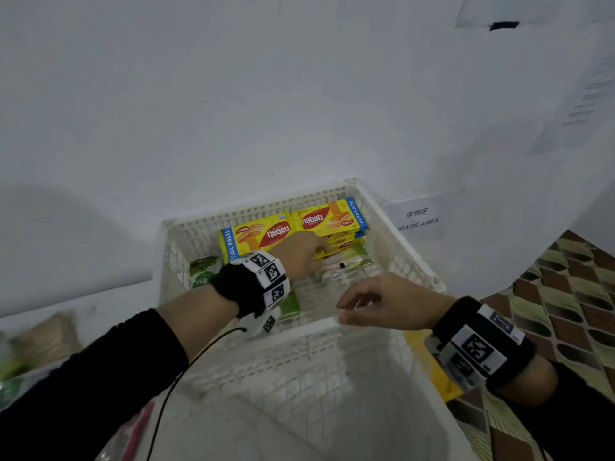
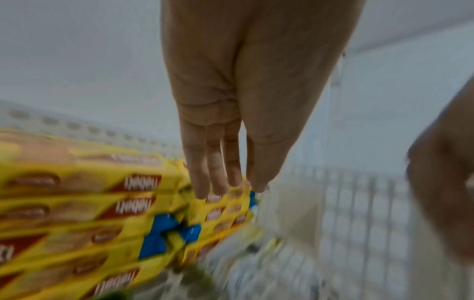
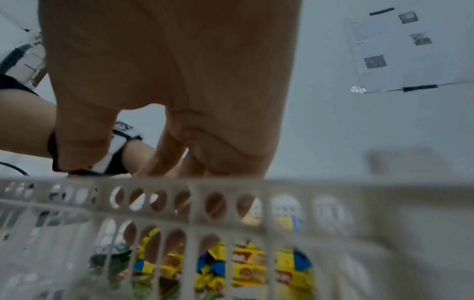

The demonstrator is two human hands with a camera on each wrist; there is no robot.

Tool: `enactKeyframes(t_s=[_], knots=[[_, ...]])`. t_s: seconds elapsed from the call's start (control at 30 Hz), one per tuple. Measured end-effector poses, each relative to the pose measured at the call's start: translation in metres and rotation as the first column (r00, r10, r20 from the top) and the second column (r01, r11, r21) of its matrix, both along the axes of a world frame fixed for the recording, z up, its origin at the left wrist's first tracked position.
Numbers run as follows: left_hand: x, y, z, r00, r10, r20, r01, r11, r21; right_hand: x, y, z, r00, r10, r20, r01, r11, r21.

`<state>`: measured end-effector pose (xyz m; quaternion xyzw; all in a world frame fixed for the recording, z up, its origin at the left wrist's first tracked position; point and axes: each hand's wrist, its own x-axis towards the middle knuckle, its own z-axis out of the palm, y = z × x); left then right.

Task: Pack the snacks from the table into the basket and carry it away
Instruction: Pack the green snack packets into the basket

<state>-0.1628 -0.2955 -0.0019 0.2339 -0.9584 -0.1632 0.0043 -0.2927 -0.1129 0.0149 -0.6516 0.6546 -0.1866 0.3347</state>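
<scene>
A white slatted basket (image 1: 404, 261) sits on the worktop against the wall. Yellow wafer packs (image 1: 327, 219) are stacked along its far side, long axes running left to right. The left hand (image 1: 299, 252) reaches inside, fingers (image 2: 218, 162) straight and together, tips at the near edge of the stack. The right hand (image 1: 382, 302) hovers over the near rim, fingers loosely curled, holding nothing.

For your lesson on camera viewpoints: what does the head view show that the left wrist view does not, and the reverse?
Head view only: the green snack packets in the basket, a storage area sign and both wristbands. Left wrist view only: the left hand's straight fingers from below, and the stacked packs' side edges. Both show: the white basket, the yellow Nabati wafer packs and the right hand.
</scene>
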Motion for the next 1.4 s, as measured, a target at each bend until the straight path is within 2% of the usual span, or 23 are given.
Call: enactKeyframes(t_s=[0.1,0.2,0.27,0.37,0.47,0.57,0.67,0.77,0.9,1.03,1.13,1.3,1.33,1.4], knots=[[0.046,0.01,0.051,0.974,0.09,-0.21,-0.072,0.993,0.092,0.024,-0.013,0.009,0.999,0.032,0.027,-0.029,0.994,-0.105],[0.109,0.016,0.1,0.891,0.211,-0.402,-0.168,0.976,0.14,0.069,-0.029,0.016,0.996,0.083,0.041,-0.072,0.974,-0.213],[0.157,0.019,0.127,0.854,0.261,-0.451,-0.225,0.965,0.132,0.111,-0.038,0.023,0.989,0.141,0.051,-0.121,0.951,-0.284],[0.235,0.021,0.139,0.854,0.318,-0.412,-0.327,0.944,0.051,0.181,-0.046,0.038,0.974,0.211,0.086,-0.162,0.906,-0.39],[0.32,0.025,0.118,0.849,0.414,-0.328,-0.438,0.899,0.002,0.254,-0.048,0.047,0.946,0.294,0.137,-0.213,0.881,-0.422],[0.405,0.036,0.081,0.821,0.495,-0.285,-0.513,0.858,0.013,0.321,-0.049,0.039,0.906,0.381,0.183,-0.292,0.878,-0.38],[0.474,0.059,0.038,0.805,0.552,-0.218,-0.543,0.833,0.104,0.377,-0.053,0.008,0.893,0.41,0.187,-0.352,0.893,-0.28],[0.521,0.088,-0.006,0.854,0.507,-0.12,-0.482,0.856,0.185,0.419,-0.056,-0.036,0.922,0.38,0.075,-0.365,0.916,-0.166],[0.552,0.111,-0.055,0.924,0.381,-0.027,-0.364,0.9,0.242,0.448,-0.047,-0.083,0.943,0.309,-0.122,-0.317,0.946,-0.06],[0.56,0.123,-0.082,0.965,0.263,0.023,-0.264,0.957,0.119,0.448,-0.027,-0.112,0.914,0.23,-0.334,-0.279,0.954,-0.107],[0.563,0.12,-0.093,0.967,0.243,0.079,-0.25,0.965,0.082,0.44,-0.01,-0.118,0.913,0.107,-0.395,-0.17,0.977,-0.127],[0.548,0.108,-0.095,0.969,0.196,0.153,-0.189,0.98,-0.06,0.421,0.015,-0.111,0.902,0.003,-0.432,-0.037,0.997,-0.07],[0.543,0.106,-0.092,0.973,0.189,0.128,-0.183,0.981,-0.059,0.415,0.02,-0.107,0.923,-0.018,-0.385,-0.003,0.998,-0.055],[0.53,0.102,-0.081,0.982,0.188,0.0,-0.188,0.98,0.06,0.4,0.031,-0.092,0.973,-0.091,-0.213,0.084,0.996,-0.044]])
